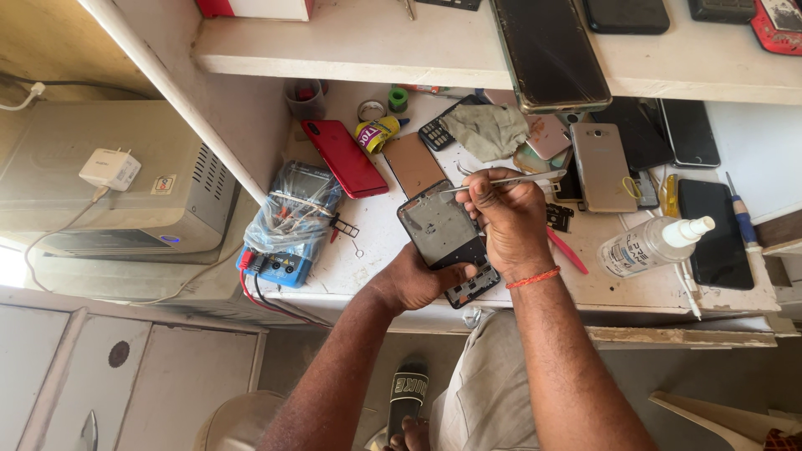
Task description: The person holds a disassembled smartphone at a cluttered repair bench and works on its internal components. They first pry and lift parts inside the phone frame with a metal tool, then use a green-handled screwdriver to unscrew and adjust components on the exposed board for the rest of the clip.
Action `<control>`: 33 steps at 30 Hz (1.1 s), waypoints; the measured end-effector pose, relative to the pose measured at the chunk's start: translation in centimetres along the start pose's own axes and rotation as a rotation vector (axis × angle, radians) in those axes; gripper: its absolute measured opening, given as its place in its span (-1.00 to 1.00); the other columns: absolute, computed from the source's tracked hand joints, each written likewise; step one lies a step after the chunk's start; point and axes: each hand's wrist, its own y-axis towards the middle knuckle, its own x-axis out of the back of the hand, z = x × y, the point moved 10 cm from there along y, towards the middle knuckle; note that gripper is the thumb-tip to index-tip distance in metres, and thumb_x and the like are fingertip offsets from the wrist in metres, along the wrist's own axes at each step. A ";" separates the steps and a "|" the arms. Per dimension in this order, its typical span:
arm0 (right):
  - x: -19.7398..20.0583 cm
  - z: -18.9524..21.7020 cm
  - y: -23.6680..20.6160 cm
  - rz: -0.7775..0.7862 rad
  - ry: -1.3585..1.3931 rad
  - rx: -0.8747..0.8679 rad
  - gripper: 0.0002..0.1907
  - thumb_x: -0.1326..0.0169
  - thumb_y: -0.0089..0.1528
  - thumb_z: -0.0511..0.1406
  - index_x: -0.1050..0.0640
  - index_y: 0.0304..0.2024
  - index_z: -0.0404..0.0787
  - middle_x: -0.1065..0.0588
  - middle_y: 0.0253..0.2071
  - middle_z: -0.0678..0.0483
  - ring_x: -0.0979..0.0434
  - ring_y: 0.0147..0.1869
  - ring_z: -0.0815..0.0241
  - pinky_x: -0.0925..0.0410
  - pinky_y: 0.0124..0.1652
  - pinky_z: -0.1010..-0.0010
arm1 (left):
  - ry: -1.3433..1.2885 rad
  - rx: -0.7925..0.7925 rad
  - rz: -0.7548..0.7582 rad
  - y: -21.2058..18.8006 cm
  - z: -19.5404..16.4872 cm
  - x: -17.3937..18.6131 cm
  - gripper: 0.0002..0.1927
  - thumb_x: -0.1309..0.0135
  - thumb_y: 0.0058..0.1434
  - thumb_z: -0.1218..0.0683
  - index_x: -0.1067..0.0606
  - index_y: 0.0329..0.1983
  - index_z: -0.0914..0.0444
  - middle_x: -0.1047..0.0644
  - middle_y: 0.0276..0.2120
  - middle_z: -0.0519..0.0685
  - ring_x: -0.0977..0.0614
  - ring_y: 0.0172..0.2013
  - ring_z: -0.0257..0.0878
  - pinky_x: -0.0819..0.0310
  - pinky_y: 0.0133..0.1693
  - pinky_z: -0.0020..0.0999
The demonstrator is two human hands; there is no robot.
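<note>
Opened phone frame [447,242] sits at the bench's [376,250] front edge, left hand [413,280] under its near end, right hand [510,221] on top holding tweezers [501,181]. Left of it lies a bagged multimeter [288,225]; behind, 2 phones [376,160] side by side. Spray bottle [652,244] lies right. 1 phone [549,52] overhangs the shelf [376,42] above.

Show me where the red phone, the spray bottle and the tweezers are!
red phone [344,158], head view, middle of its back.
spray bottle [642,247], head view, clear body.
tweezers [510,181], head view, middle of the metal shaft.
</note>
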 end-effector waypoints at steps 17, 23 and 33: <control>2.4 -0.5 -1.8 -0.116 -0.181 0.086 -0.79 -0.25 0.30 -0.29 -0.60 -0.11 -0.31 -0.59 -0.30 0.07 -0.55 -0.24 0.36 -0.46 -0.17 0.50 | -0.893 -0.224 -0.020 -1.7 -2.2 2.1 -0.48 -0.13 0.29 0.17 -0.38 0.31 0.38 -0.55 0.06 0.13 -0.65 -0.03 -0.02 -0.70 -0.16 0.02; 0.8 -1.6 -2.3 0.018 -0.275 0.017 -0.74 -0.25 0.31 -0.27 -0.62 -0.08 -0.37 -0.59 -0.25 0.10 -0.50 -0.19 0.42 -0.40 -0.15 0.56 | -0.929 -0.209 -0.026 -1.7 -2.1 2.3 -0.49 -0.11 0.29 0.18 -0.37 0.30 0.38 -0.55 0.05 0.12 -0.65 -0.05 -0.03 -0.70 -0.21 -0.01; 2.8 -1.5 -2.3 -0.089 -0.206 -0.004 -0.77 -0.25 0.29 -0.27 -0.64 -0.15 -0.35 -0.61 -0.30 -0.02 -0.53 -0.33 0.27 -0.42 -0.29 0.41 | -0.996 -0.282 -0.062 -1.8 -2.6 3.0 -0.46 -0.13 0.33 0.13 -0.36 0.33 0.42 -0.56 0.13 0.14 -0.63 -0.10 0.05 -0.66 -0.21 -0.12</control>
